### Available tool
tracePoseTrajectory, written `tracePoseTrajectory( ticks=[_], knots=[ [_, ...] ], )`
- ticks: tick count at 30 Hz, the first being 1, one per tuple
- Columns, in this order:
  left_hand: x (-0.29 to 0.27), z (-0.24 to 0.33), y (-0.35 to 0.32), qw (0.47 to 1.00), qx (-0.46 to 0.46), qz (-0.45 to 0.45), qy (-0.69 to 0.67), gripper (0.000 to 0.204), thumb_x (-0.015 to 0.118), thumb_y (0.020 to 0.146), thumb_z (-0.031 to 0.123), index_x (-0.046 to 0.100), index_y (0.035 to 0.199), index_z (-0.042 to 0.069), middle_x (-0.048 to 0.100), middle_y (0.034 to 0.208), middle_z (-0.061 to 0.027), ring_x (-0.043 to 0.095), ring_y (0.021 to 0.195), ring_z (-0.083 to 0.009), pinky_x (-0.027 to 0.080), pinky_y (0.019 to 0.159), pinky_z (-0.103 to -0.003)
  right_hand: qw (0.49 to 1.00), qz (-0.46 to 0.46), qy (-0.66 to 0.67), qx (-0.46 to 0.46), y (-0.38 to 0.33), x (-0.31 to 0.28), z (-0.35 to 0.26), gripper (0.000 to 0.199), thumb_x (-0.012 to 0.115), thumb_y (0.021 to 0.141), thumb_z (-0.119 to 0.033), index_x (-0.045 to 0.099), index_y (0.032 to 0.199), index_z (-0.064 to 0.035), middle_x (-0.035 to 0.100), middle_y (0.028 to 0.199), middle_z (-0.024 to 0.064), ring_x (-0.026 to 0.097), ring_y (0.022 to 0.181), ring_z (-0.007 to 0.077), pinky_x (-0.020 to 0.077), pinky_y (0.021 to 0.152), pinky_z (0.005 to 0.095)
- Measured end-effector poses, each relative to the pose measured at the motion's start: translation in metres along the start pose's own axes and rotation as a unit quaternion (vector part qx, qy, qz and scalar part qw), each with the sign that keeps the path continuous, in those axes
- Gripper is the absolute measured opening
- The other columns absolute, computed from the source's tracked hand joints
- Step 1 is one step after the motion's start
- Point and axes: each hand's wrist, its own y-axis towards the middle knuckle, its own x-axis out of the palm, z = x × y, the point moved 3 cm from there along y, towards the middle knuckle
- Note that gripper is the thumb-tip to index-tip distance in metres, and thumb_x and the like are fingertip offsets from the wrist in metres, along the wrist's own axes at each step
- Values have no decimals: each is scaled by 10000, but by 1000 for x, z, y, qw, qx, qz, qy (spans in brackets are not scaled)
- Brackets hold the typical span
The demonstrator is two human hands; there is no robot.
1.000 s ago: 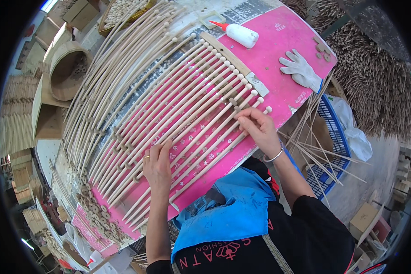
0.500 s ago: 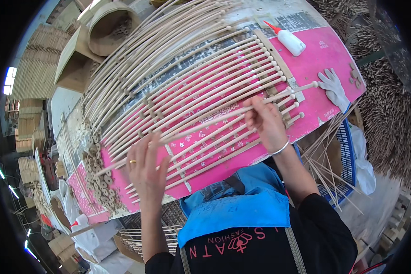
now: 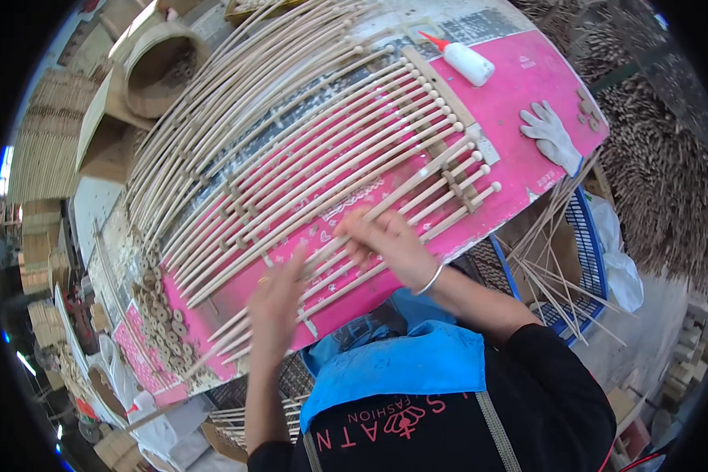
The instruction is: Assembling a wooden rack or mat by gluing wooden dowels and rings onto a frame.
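A row of pale wooden sticks with round ball ends (image 3: 385, 138) lies slanted across a pink sheet (image 3: 519, 86). My right hand (image 3: 389, 244), wearing a bangle, is closed in a pinch around a stick at the near side of the row. Just left of it, my left hand (image 3: 275, 303) is over the lower part of the near sticks. Its fingers are smeared by motion, so its grip does not show. Small wooden rings (image 3: 161, 315) lie heaped left of the sticks' plain ends, and some rings sit on sticks farther back.
A notched wooden rack (image 3: 440, 94) lies under the ball ends. Beyond it are a white glue bottle (image 3: 468, 63) with a red tip and a white glove (image 3: 551, 135). A blue basket (image 3: 594, 252) holding sticks stands off the near right edge. More sticks (image 3: 236, 102) lie at the back.
My right hand has slid down and left along the sticks, toward my left hand. The left hand has shifted slightly right and down. The held stick's ball end has dropped back toward the row.
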Motion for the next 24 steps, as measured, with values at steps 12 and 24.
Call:
tracePoseTrajectory(
  ticks=[12,24],
  knots=[
    [29,26,17,994,-44,34,-96,629,608,988,-56,416,1581,26,744,1032,-179,736,914,-243,569,812,-349,994,-101,-39,-13,4,-2,24,271,751,969,-120,687,1228,-73,728,1036,5,661,918,46,549,761,223],
    [16,8,-5,983,-122,0,-138,531,608,993,-31,525,1513,32,724,977,-144,710,871,-200,559,821,-330,998,8,2,-67,0,-54,-17,311,707,995,-170,688,1263,-13,721,997,43,697,827,98,598,765,267]
  ],
)
